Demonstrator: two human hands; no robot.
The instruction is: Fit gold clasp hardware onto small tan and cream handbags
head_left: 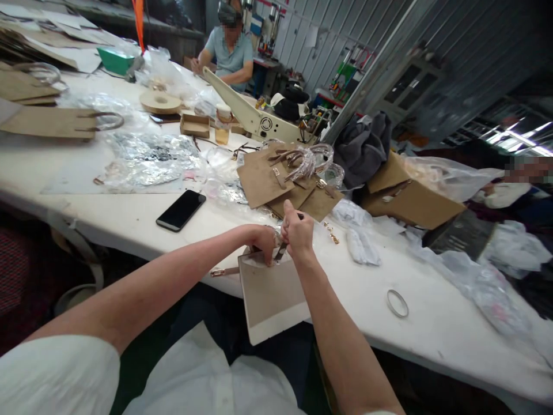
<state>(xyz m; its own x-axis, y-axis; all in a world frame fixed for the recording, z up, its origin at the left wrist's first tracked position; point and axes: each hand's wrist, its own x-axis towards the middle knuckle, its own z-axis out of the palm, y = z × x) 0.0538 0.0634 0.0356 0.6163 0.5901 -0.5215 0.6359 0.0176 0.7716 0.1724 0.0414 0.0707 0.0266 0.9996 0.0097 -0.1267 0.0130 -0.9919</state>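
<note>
My right hand (298,230) is closed in a fist around a flat-bladed hand tool, its dark blade (280,251) pointing down at the top edge of a beige bag panel (274,294). My left hand (262,241) has its fingers closed on that same top edge, just left of the blade; what lies under the fingertips is partly hidden. The panel overhangs the table's front edge toward my lap. From its left side a narrow brown strap with a metal buckle (222,272) sticks out. Small gold-coloured hardware (332,233) lies right of my right hand.
Brown bag panels (263,178) with plastic-wrapped handles are piled ahead. A black phone (181,210) lies to the left, a ring-shaped band (397,304) to the right. Further off are a tape roll (161,102), a cardboard box (410,196) and a seated person (228,55).
</note>
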